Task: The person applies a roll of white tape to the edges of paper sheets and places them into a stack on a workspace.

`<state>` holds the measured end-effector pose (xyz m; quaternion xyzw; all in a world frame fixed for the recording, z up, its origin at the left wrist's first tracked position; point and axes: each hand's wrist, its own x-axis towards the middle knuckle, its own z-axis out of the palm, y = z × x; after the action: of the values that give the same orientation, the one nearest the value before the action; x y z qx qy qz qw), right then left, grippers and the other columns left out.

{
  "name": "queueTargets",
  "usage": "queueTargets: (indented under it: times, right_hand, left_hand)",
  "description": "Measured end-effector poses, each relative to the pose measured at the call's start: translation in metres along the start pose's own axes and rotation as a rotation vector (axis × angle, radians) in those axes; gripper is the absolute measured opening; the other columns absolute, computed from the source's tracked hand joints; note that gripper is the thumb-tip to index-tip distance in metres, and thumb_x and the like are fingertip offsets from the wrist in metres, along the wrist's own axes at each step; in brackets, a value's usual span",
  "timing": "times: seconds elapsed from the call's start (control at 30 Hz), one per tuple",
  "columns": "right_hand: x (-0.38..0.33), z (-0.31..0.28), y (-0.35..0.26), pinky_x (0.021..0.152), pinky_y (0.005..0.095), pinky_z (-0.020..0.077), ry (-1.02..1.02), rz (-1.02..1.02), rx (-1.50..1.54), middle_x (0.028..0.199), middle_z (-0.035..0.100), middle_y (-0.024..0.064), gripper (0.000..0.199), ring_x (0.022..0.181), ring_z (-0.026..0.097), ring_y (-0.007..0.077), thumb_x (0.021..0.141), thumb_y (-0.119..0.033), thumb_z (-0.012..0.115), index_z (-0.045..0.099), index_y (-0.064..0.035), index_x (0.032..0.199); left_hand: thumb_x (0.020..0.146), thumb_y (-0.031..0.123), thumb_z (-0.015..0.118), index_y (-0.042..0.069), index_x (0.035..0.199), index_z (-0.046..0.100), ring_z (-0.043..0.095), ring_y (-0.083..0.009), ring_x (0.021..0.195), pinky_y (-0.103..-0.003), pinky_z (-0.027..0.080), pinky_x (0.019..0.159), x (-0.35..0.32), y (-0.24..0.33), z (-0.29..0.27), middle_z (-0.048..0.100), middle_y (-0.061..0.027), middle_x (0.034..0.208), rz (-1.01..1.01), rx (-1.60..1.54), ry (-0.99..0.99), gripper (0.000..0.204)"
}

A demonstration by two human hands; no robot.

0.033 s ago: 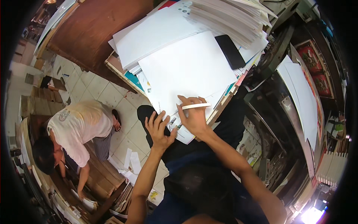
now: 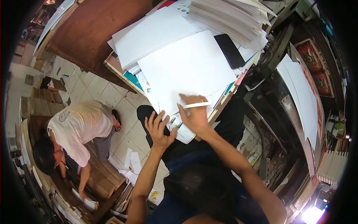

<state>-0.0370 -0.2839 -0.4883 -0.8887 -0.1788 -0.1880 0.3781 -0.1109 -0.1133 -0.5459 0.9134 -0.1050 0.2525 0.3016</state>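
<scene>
The right grip (image 2: 197, 118) is closed around a slim white stick (image 2: 199, 105), which lies crosswise at its fingers, above the near part of a large white sheet (image 2: 186, 67). The left grip (image 2: 159, 136) is released and grasps nothing; its fingers are spread, and it rests at the near left edge of the papers, not far from the right grip. Between the 2 grips there is a printed strip (image 2: 176, 122) with small dark pictures. The white sheet extends ahead of both grips, and at its right side, farther ahead of the right grip, lies a black phone (image 2: 229, 51). Beyond the sheet from the grips, there are a pile of white papers (image 2: 149, 41) on the left and a thick, fanned stack (image 2: 227, 20) on the right. All these are on a bench (image 2: 225, 104), whose wooden edge passes just to the right of the right grip. Well apart from the left grip, to its left, 1 other person (image 2: 80, 128) bends down with the arms lowered.
</scene>
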Motion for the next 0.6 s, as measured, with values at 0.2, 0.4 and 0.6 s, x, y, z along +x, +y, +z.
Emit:
queueTargets:
  times: [0.2, 0.4, 0.6]
  right_hand:
    - [0.019, -0.056, 0.03, 0.089, 0.0424, 0.0515, 0.032, 0.2, 0.131, 0.105, 0.071, 0.0172, 0.048, 0.101, 0.065, 0.0324, 0.086, -0.016, 0.077, 0.063, -0.0021, 0.129]
    - [0.019, -0.074, 0.058, 0.09, 0.0414, 0.05, 0.148, 0.305, 0.137, 0.104, 0.072, 0.015, 0.047, 0.101, 0.064, 0.0311, 0.086, -0.016, 0.078, 0.063, -0.0026, 0.129]
    - [0.015, -0.073, 0.087, 0.092, 0.0412, 0.0452, 0.258, 0.087, -0.038, 0.095, 0.067, 0.0101, 0.036, 0.094, 0.062, 0.0274, 0.085, -0.011, 0.077, 0.07, -0.0047, 0.12]
  left_hand:
    - [0.08, 0.025, 0.073, 0.006, 0.119, 0.066, 0.045, -0.042, 0.135, -0.058, 0.022, 0.116, 0.0, 0.002, 0.004, 0.059, -0.0152, 0.137, -0.016, -0.02, -0.005, 0.044]
    - [0.081, 0.027, 0.074, 0.008, 0.12, 0.065, 0.046, -0.0417, 0.133, -0.059, 0.023, 0.113, -0.003, -0.004, 0.009, 0.057, -0.0139, 0.139, -0.002, -0.008, 0.017, 0.045]
    - [0.083, 0.028, 0.073, 0.006, 0.12, 0.064, 0.045, -0.0421, 0.133, -0.06, 0.022, 0.114, -0.004, -0.007, 0.015, 0.057, -0.0158, 0.139, 0.008, -0.044, 0.033, 0.044]
